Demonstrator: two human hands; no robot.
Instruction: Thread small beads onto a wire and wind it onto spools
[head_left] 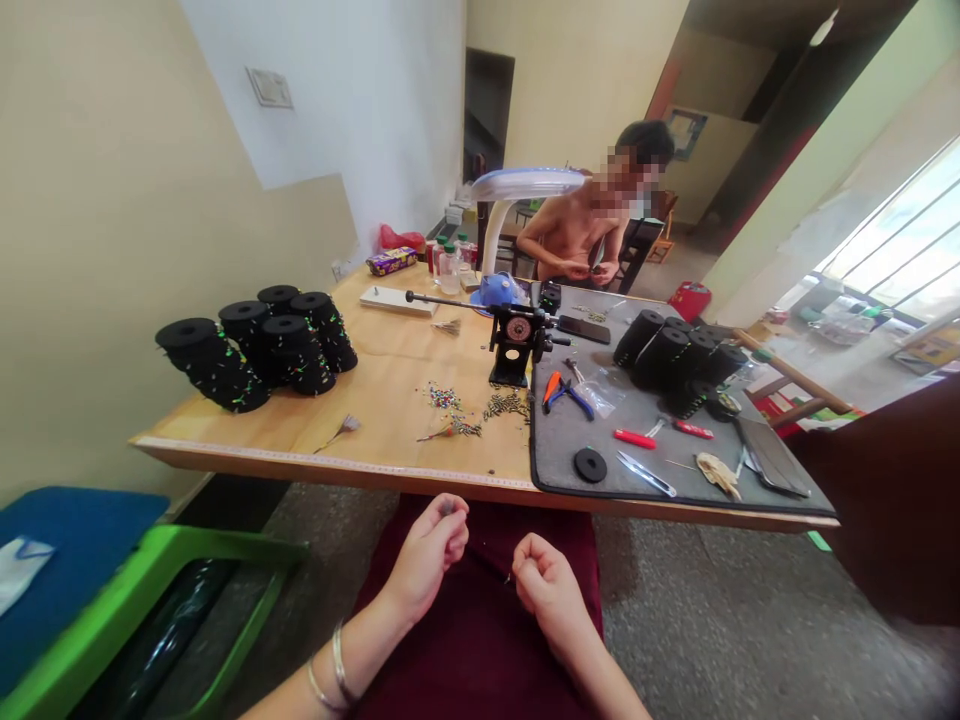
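- Left hand [433, 548]: thumb clamped on curled fingers, small grey bit [448, 508] pinched at the tips. I can't tell what it is.
- Right hand [546, 585]: fingers clenched, tiny pale piece [509, 578] poking out on the inner side. Too small for me to identify.
- Both pieces sit over the maroon cloth [480, 640], short of the table [390, 365]; hands apart, open gap between them.
- Near edge: I see bare wood left of the bead pile [442, 396]. Grey mat [559, 475] fills the right side; black disc [590, 465] and snips [646, 474] lie near its front border.
- Black winder [517, 335] stands mid-table, black spools [289, 340] on the left.
- Right-hand spools [675, 360] overlap; I can't count them.
- Co-worker [566, 235] past the far edge, lower body hidden; held item unclear.
- My forearms run off the bottom.
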